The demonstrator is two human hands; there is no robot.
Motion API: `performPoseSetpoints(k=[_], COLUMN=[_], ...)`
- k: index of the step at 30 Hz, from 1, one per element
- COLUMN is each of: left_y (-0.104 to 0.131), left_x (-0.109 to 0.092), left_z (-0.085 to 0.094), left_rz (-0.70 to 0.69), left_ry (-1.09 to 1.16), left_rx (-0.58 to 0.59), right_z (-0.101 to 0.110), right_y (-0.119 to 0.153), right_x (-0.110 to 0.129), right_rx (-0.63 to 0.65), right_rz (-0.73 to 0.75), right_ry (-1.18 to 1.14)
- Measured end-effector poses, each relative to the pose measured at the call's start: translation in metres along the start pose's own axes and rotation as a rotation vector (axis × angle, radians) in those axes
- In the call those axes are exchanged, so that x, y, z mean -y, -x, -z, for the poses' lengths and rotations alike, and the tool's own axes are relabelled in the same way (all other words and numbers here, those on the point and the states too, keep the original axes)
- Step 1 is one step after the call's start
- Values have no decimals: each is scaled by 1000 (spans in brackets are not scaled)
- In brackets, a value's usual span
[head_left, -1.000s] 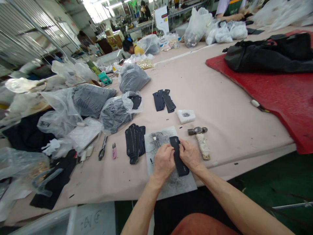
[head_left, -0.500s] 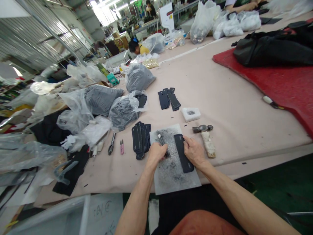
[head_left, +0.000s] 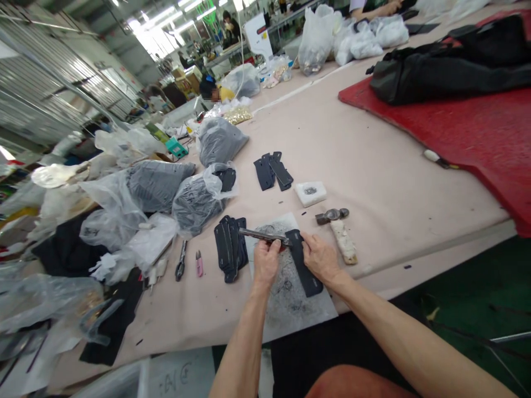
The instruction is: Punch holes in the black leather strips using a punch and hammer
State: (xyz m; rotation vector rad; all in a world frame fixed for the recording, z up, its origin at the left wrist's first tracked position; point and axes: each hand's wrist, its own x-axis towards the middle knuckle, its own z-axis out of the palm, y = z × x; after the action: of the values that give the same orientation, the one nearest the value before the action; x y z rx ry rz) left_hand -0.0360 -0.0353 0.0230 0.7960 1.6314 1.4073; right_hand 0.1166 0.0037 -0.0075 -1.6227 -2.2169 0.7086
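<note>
My left hand is closed round a dark metal hand tool, which lies nearly level with its right end at the upper left edge of a black strip. Fingers of my right hand grip that strip along its right edge. Both hands are over a speckled grey-white board. Left of the board is a pile of dark pieces. A hammer with a wrapped handle lies to the right, below a white block.
More dark pieces lie beyond the board. Pink snips and a black-handled tool rest at the left, near filled plastic bags. A red sheet bears a black bag. People are in the background.
The tool in my left hand has turned from upright to nearly level and now meets the black strip. My right hand still holds the strip. The whole view has shifted slightly.
</note>
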Motion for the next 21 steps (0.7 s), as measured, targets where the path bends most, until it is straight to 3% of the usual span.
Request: performPoseSetpoints(k=[3,7,13,21], left_y=[-9,-11,-10,-12], left_x=[-1,4,19,18], left_z=[-13,-19,-17,-18], left_rz=[-193,-352,-347,-338], left_ry=[-207,-387,-413,-504], left_rx=[55,31,42,31], right_z=[1,2,3,-1], right_y=[0,1,0,0], right_x=[1,3,3,1], right_rx=[15,19,23,5], right_rz=[-3,-19,-21,-15], right_ry=[21,27,15,1])
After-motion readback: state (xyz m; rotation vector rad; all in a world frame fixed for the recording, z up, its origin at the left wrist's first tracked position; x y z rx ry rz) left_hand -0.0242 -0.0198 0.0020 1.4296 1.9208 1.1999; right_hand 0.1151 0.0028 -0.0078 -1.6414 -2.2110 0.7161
